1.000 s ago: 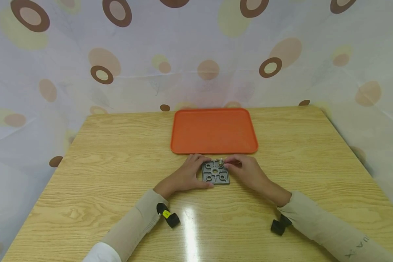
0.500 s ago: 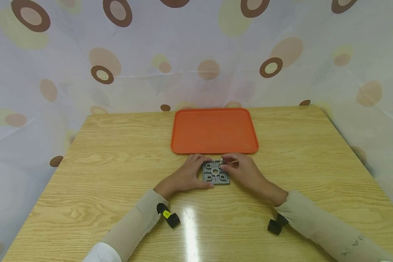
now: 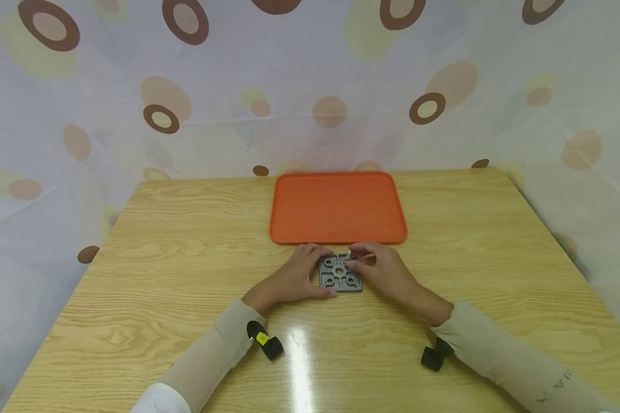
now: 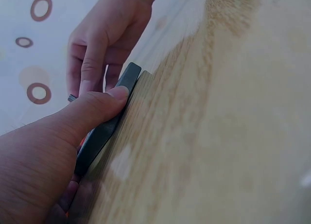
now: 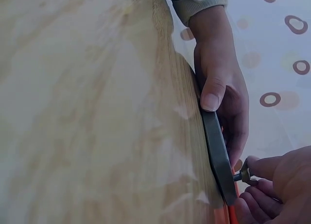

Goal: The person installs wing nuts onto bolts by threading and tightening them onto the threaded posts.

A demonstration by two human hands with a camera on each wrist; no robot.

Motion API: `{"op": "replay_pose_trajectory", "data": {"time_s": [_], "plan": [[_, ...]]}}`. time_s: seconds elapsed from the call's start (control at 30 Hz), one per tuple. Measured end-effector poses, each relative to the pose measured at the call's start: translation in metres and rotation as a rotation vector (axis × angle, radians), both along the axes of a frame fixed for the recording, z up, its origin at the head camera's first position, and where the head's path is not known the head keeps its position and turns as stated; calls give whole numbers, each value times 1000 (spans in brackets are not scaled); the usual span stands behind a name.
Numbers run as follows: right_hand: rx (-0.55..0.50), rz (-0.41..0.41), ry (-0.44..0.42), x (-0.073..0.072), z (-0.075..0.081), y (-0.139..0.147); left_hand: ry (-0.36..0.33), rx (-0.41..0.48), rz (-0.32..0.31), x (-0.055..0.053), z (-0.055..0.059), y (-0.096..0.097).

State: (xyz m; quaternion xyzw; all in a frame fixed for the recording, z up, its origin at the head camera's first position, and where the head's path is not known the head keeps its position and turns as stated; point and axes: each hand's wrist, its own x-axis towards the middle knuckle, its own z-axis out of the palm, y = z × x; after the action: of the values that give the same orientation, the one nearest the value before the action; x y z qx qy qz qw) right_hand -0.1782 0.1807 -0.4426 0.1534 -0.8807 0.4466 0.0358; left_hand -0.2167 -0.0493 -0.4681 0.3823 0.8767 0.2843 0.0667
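Note:
A square grey metal plate (image 3: 341, 280) with raised ribs and several round holes lies flat on the table. My left hand (image 3: 295, 277) grips it from the left, thumb along the near edge and fingers at the far edge. At the plate's far right corner, my right hand (image 3: 387, 268) pinches a small silvery wing screw (image 5: 244, 174) between thumb and forefinger. In the right wrist view its threaded shank meets the plate's upper face, and the winged head sits between the fingertips. Fingers cover much of the screw in the head view.
Just beyond the plate, an orange tray (image 3: 338, 207) lies on the wooden table (image 3: 196, 229). A patterned curtain (image 3: 310, 69) hangs behind the table and along its sides. Black wrist cameras sit on both sleeves.
My right hand has shifted slightly left, its thumb and forefinger closing around the wing screw, which stood more visible before. The left hand and plate have stayed in place.

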Motion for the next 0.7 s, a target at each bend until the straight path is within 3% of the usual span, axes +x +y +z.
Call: {"op": "replay_pose_trajectory", "data": {"time_s": [0.7], "plan": [[26, -33, 42, 2, 3, 9, -4, -2, 12, 0, 3, 2]]}}
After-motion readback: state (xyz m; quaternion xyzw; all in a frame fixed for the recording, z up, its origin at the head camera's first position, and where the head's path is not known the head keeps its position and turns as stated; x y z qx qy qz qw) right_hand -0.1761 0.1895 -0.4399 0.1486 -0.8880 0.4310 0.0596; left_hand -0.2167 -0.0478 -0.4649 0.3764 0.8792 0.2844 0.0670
